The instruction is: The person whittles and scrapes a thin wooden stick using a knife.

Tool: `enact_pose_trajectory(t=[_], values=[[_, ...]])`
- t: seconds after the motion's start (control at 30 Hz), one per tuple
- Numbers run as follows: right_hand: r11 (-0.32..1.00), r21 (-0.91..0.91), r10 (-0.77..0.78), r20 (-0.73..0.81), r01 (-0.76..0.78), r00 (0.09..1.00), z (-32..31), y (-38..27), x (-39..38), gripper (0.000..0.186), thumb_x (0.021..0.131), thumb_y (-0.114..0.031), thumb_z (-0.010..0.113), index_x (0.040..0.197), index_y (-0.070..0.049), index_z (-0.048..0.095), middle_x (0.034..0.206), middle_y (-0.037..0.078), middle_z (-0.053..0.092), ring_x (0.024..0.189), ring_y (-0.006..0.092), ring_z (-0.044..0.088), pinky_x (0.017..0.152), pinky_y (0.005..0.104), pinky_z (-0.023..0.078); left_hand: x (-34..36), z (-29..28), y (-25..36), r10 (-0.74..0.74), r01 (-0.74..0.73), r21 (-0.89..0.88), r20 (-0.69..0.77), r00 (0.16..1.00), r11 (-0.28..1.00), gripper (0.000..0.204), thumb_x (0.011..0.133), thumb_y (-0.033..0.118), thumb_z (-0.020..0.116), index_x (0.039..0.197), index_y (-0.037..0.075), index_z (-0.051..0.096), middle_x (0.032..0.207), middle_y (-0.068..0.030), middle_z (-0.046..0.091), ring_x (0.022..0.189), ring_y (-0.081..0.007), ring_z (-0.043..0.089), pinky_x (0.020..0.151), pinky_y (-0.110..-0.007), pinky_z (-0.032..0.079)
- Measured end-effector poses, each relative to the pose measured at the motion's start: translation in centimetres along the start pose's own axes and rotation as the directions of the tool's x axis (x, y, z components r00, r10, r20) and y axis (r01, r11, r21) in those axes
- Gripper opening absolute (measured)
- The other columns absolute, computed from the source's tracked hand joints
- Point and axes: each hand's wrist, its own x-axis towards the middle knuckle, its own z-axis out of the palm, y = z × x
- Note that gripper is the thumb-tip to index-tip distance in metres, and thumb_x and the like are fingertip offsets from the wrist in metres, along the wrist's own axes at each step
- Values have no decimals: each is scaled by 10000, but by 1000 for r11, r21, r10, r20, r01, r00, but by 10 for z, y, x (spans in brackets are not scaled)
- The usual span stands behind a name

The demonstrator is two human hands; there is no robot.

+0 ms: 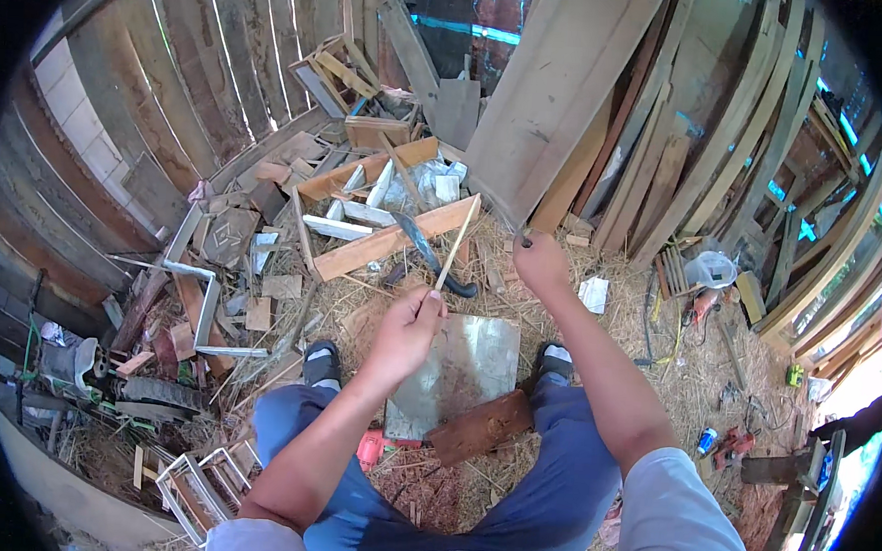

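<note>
A thin pale wooden stick [458,244] slants up and away from my left hand [408,334], whose fingers are closed around its lower end. My right hand [541,266] is closed in a fist around what looks like a knife [513,219]; its narrow grey blade is faint against the boards behind. The two hands are apart, held above the straw. Under them, between my feet, lies a worn flat board [472,352]. A short brown wood block [483,427] rests at its near right corner. Beyond the stick lies a dark curved blade [418,242] with a hooked handle.
A wooden frame [393,238] and scrap wood lie ahead. Tall planks [571,83] lean at the back right. A wheel [161,393] and a small white rack [200,492] are at left. A clear plastic tub [711,270] and a red power tool [734,446] sit at right.
</note>
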Motion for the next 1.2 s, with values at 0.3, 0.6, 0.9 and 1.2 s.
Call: enact_pose_trajectory(t=[0.3,0.6,0.9,1.2], values=[[960,-70,-268,32,270,963,0,-17,-24,322,971,-377,592,921,-132,795,774,179,716,739,404,704,717,512,567,-4,10,13,-26,27,-45,14,1000,999,282,1103,274,464,919,77,549,648,57,425,491,-39,352,448,-228,276],[882,-79,-461,51,464,886,0,-31,-39,185,856,-251,671,817,-87,746,704,196,667,684,400,673,655,507,531,-6,21,9,8,-9,49,30,1000,999,311,1114,285,434,922,79,566,662,55,431,571,-41,380,516,-244,316],[879,-45,-472,64,475,879,10,-29,-39,376,957,-334,587,731,-57,702,646,209,664,623,413,676,665,532,552,-14,31,19,206,-172,383,-51,977,908,290,1093,207,443,913,3,545,670,-147,527,609,-276,549,626,-407,443],[895,-59,-442,27,442,897,3,-36,-41,272,903,-269,617,765,-67,736,662,202,672,645,400,691,679,503,570,-19,36,24,270,-193,549,-62,961,813,254,1072,179,452,940,-14,551,751,-276,617,735,-482,635,661,-567,459]])
